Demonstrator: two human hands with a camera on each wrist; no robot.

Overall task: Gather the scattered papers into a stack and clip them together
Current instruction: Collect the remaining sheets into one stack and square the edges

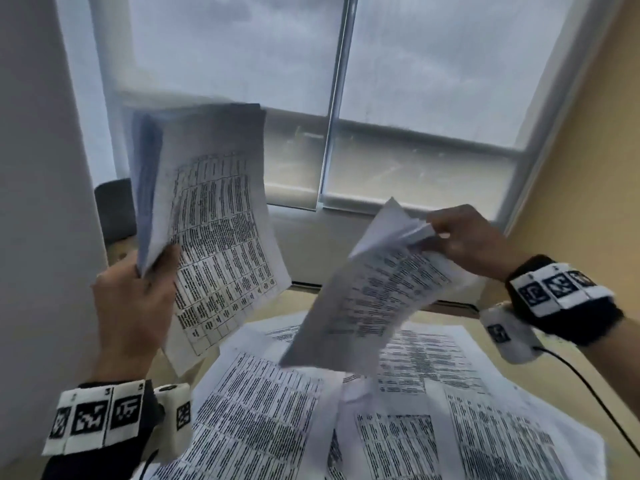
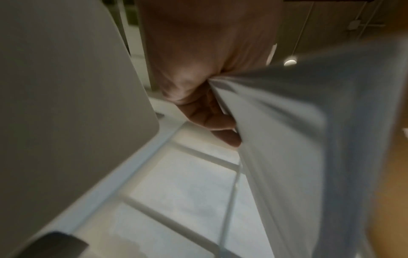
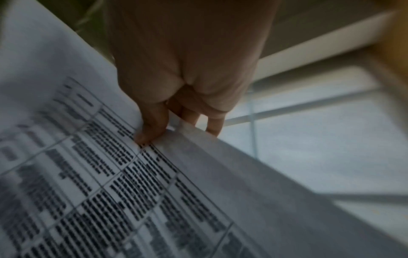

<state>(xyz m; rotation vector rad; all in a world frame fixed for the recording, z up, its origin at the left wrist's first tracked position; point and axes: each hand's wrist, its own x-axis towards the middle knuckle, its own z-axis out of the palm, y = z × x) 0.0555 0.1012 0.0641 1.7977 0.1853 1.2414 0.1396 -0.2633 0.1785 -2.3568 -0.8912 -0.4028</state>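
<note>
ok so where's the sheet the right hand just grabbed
In the head view the sheet hangs right of centre, pinched at its top corner by the right hand, above the papers on the table.

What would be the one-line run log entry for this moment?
left hand: holds raised bundle | right hand: pinches sheet | table: loose papers remain | clip: not visible
</note>
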